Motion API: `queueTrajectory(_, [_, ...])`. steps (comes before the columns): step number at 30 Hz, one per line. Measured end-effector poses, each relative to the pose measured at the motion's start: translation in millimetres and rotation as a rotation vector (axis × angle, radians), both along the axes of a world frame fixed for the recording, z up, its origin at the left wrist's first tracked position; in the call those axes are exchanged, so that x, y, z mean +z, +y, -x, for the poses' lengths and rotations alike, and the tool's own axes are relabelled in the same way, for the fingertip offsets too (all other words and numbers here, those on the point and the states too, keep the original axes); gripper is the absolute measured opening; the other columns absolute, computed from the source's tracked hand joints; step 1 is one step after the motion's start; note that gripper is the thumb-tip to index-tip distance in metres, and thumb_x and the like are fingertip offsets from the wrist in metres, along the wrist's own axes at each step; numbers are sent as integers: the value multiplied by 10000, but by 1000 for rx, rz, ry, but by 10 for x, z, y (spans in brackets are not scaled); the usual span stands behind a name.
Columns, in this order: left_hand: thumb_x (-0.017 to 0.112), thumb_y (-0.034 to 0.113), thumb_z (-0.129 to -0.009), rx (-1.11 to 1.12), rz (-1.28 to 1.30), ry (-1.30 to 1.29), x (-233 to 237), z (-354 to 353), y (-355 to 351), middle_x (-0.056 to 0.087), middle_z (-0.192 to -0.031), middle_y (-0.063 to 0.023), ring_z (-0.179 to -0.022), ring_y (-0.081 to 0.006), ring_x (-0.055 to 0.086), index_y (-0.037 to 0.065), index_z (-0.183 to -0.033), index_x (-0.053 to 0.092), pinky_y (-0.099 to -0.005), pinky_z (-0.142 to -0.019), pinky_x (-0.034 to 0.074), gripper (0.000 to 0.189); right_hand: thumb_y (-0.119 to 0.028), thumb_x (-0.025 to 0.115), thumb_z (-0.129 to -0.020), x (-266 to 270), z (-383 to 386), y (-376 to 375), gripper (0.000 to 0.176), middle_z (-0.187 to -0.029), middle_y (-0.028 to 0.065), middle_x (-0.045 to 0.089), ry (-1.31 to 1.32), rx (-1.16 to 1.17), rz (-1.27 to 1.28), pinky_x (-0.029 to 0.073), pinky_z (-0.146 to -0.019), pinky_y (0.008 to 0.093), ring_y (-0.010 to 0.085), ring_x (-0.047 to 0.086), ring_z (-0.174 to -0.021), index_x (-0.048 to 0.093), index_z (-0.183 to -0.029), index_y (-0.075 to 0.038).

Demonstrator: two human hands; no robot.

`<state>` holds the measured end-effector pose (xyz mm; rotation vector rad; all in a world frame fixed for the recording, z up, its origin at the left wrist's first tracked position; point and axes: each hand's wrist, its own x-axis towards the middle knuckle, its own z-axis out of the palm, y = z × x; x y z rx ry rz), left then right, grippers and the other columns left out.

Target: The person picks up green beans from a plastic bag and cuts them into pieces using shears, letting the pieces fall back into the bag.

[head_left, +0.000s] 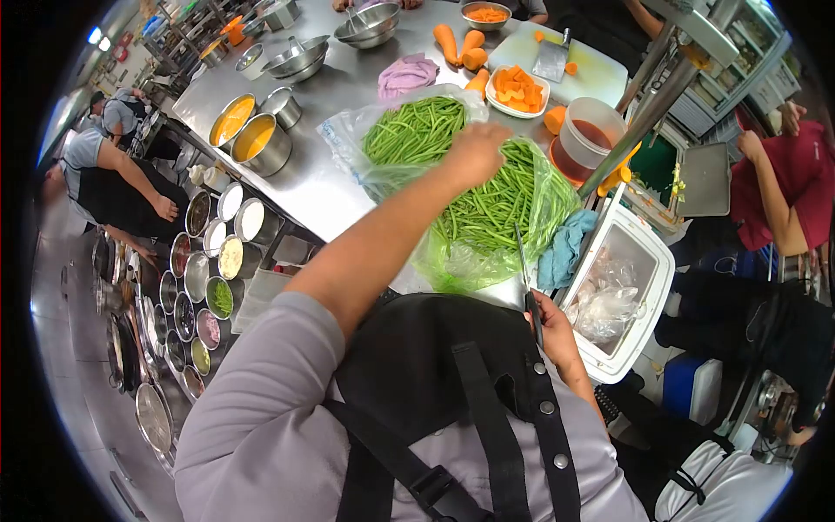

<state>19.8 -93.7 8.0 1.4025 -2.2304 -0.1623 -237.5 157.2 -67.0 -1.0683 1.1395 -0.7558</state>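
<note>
Two heaps of green beans lie on the steel table, the left heap (413, 130) on a clear plastic bag (344, 135) and the right heap (487, 209) in a greenish plastic bag (457, 270). Over the place where the heaps meet is my left hand (478, 152), blurred, its fingers pointing down and not clear. My right hand (557, 331) is closed round the black handle of a knife (534, 317) at the table's front edge. The blade points away from me, over the near right side of the beans. Beside it lies a blue cloth (565, 250).
Behind the beans are a pink cloth (407, 76), a plate of cut orange pieces (518, 90) and a cutting board (600, 74) with a cleaver. Pots (261, 146) stand left. At right are a plastic tub (591, 130), a white cooler (657, 261) and a person in red (804, 187).
</note>
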Motion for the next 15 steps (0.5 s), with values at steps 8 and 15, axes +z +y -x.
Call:
queueTrajectory(8, [645,100,-853,-134,175,183,98,63,589,557,-1282,-151,-1204,-346,511,62,-1223,599,-481,-1036,408,375,-61,680,-913,-71,12,15,575,-779,-66,540,-20,-22,-26,392,-634,182,23,472,-687,447,-1436,-6])
queueTrajectory(15, [634,216,-887,397,3,-158,-85,-1170,275,472,-1414,-156,-1255,-414,464,150,-1323,564,-508,-1017,439,446,-16,656,-907,-109,25,-40,557,-918,-27,593,75,33,16,445,-730,207,48,533,-804,454,-1426,-11])
